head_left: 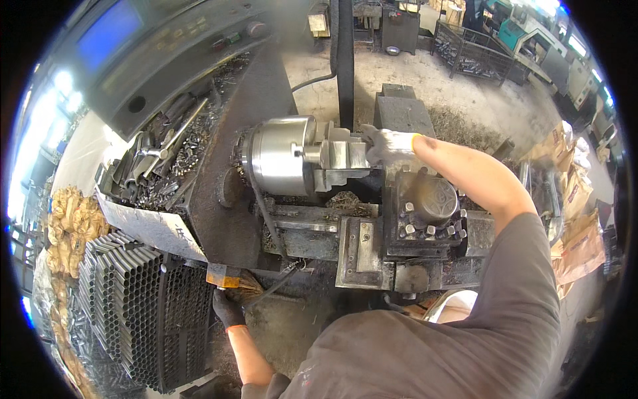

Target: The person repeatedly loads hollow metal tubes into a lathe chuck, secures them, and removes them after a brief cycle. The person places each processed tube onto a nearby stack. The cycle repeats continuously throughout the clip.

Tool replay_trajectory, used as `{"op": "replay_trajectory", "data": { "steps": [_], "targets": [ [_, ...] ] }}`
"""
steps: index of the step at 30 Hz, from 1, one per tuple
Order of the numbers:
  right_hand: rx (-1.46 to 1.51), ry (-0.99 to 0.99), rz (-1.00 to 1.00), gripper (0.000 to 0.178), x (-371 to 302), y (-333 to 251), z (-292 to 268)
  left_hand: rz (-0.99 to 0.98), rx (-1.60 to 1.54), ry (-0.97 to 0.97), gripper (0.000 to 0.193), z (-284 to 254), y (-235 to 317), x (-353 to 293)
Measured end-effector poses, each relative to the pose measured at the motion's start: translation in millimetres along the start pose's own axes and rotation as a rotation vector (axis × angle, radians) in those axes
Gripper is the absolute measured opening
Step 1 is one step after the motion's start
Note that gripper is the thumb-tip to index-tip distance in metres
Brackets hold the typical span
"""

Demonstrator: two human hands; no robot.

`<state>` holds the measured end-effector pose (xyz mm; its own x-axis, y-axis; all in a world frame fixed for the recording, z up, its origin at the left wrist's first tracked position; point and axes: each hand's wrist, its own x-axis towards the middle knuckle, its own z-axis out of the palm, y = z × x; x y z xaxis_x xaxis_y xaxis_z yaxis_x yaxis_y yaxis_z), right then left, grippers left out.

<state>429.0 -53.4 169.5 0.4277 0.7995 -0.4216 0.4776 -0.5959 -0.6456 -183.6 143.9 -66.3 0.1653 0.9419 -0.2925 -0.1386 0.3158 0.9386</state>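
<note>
My right hand (392, 145), in a whitish work glove with grey, smudged fingers, reaches to the jaw end of the lathe chuck (282, 156). Its fingers curl against the outer face of the steel jaws (345, 154); whatever they grip is hidden behind them. Low on the left, my left hand (229, 309) wears a dark glove with an orange cuff. It is closed just under an orange-yellow block (223, 275), and what lies in its fingers cannot be made out. Brown bristles (249, 286) fan out beside the block.
Right of the chuck stands the tool post (430, 206) with several bolts. A tray (149, 223) on the left holds tools and metal chips. Below it are stacked steel tubes (123, 286). A dark upright post (345, 66) rises behind the chuck; a whitish bucket (458, 306) sits near my body.
</note>
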Motion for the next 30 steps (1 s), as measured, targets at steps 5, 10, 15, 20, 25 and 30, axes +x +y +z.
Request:
{"op": "replay_trajectory", "data": {
  "steps": [5,10,15,20,25,30],
  "targets": [
    [-0.089,0.502,-0.184,0.075,-108.2,14.3,-6.3,0.137,0.447,0.323,0.042,34.8,23.5,-37.8],
    [0.216,0.907,-0.164,0.054,-234.0,51.2,9.5,0.904,0.790,0.399,0.056,100.5,69.5,-81.8],
    [0.562,0.982,-0.375,0.050,-274.0,86.0,36.3,1.603,0.994,0.198,0.044,272.4,206.2,-66.6],
    [0.552,0.818,-0.403,0.045,-289.3,99.3,47.4,1.353,1.484,0.290,0.078,439.9,305.9,-5.4],
    [0.474,0.718,-0.361,0.041,-305.4,99.9,57.4,1.022,1.624,0.124,0.083,488.5,329.9,31.2],
    [0.484,0.533,-0.543,0.033,-301.1,75.6,74.4,1.617,1.572,0.220,0.077,419.5,257.3,-26.7]
  ]
}}
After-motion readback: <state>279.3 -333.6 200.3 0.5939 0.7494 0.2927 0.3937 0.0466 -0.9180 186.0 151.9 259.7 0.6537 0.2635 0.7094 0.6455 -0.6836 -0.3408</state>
